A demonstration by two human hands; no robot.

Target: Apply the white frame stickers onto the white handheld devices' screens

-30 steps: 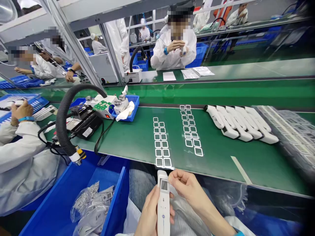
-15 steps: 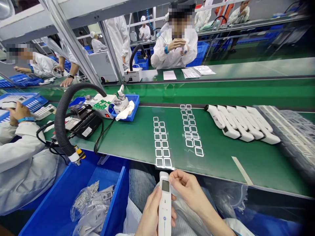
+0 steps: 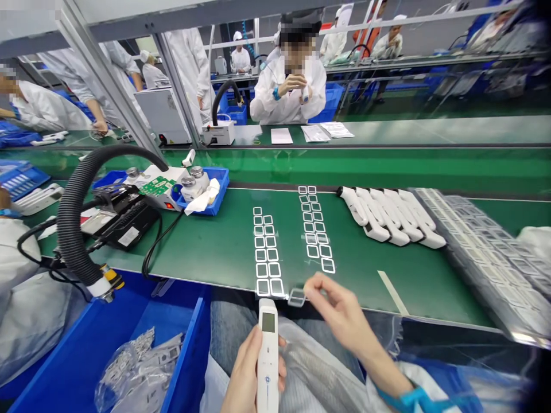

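Observation:
My left hand [image 3: 245, 367] is wrapped round a white handheld thermometer [image 3: 267, 358], with its small grey screen facing up. To the right of the thermometer's tip, my right hand [image 3: 331, 301] pinches a small clear rectangular film with a pale border [image 3: 297, 297] by its edge. The film is apart from the thermometer, near the table edge. Just beyond lies a sheet of white rectangular frame stickers [image 3: 267, 255], and a second sheet of frame stickers [image 3: 316, 223] sits farther right.
Several white thermometer bodies [image 3: 390, 215] lie in a row at the right, beside long clear trays [image 3: 486, 258]. A black flexible hose [image 3: 71, 223] arches over equipment at left. A blue bin [image 3: 129, 321] holds bagged parts. Co-workers sit across and at left.
My right hand has moved away from the thermometer's screen end, up and right, and the clear film now shows in its fingers. The view has shifted right.

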